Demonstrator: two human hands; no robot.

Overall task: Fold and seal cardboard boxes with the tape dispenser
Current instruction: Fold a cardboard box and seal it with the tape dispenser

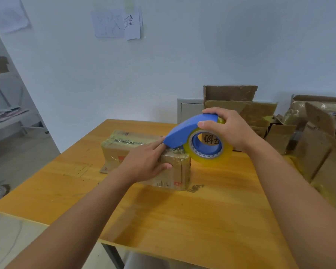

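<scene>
Right hand (pixel 224 129) clamped around a blue tape dispenser (pixel 190 131) with its yellowish roll (pixel 208 153), nose down on the near end of a taped cardboard box (pixel 144 152) on a wooden table (pixel 182 210), left hand (pixel 144 162) gripping the box's near corner, fingertips beside the dispenser's tip.

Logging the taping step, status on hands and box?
Right hand grips tape dispenser, nose at box top. Left hand holds box on table, fingers right beside the nose. Nothing else in the way.
</scene>
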